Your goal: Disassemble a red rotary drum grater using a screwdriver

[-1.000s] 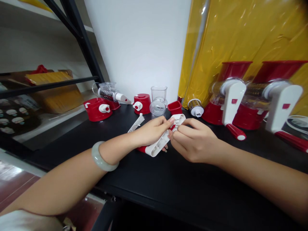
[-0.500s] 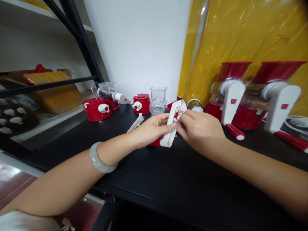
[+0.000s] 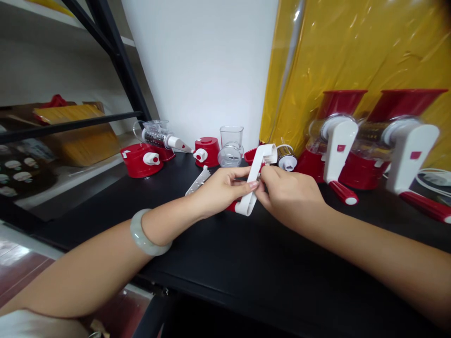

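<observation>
A white crank handle (image 3: 256, 172) is held tilted above the black table (image 3: 218, 263), its red grip partly behind my left hand. My left hand (image 3: 225, 188) pinches the handle's middle between thumb and fingers. Against the handle's right side, my right hand (image 3: 287, 190) is closed, with its fingertips on something small and red that is mostly hidden. A long white toothed piece (image 3: 198, 181) lies on the table behind my left forearm. Just beyond the handle is a metal grater drum (image 3: 286, 154) with a white end.
Behind my hands stand a red base (image 3: 206, 151), a clear hopper (image 3: 231, 146) and, further left, another red base (image 3: 141, 161). Two assembled red and white graters (image 3: 341, 145) stand at the right. A black shelf frame (image 3: 123, 61) rises at the left.
The white handle has turned, so its outer face now shows more and its hollow inside less. My right hand has shifted slightly left, uncovering more of the grater drum.
</observation>
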Motion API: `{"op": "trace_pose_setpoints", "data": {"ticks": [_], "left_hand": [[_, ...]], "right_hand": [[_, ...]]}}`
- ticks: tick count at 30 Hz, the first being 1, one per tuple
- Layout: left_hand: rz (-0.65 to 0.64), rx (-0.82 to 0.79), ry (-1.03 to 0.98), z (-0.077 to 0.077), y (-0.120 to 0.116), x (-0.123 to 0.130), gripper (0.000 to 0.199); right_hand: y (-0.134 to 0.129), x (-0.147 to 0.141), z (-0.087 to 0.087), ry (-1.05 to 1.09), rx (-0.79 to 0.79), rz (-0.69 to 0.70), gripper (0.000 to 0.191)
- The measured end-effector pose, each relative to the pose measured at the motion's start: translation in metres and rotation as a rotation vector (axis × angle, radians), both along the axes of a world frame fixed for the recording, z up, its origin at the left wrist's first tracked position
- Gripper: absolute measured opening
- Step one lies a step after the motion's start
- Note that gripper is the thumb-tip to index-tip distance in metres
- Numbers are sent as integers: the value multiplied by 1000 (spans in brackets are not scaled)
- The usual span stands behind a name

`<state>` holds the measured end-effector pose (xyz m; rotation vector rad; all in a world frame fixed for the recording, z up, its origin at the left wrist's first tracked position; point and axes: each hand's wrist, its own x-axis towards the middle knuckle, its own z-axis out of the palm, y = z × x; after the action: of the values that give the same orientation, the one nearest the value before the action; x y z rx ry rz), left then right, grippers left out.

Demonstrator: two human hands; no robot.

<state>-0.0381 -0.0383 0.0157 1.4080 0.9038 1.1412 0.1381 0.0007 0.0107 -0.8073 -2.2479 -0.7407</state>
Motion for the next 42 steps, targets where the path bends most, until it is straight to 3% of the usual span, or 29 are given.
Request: {"op": "trace_pose_setpoints", "data": {"ticks": [4, 12, 16, 24, 29, 36, 42], "left_hand": [[-6, 4, -4, -1, -2, 1, 49], [45, 33, -6, -3, -6, 7, 50], [82, 34, -21, -2, -8, 10, 51], [116, 44, -109, -5, -3, 10, 42], [48, 42, -134, -8, -2, 9, 38], [95, 23, -88, -2, -6, 8, 42], [111, 101, -61, -1, -7, 9, 43]], "right_hand": [[1, -1, -6, 2, 169, 33, 18], [-10, 1, -5, -36, 176, -13, 20], [-12, 0, -2, -65, 63, -55, 22], [-3, -2, 16, 28, -373, -152, 12], [-2, -1, 19, 50, -445, -108, 10], [1, 1, 24, 183, -577, -30, 12], [6, 3, 20, 293, -754, 127, 13]]}}
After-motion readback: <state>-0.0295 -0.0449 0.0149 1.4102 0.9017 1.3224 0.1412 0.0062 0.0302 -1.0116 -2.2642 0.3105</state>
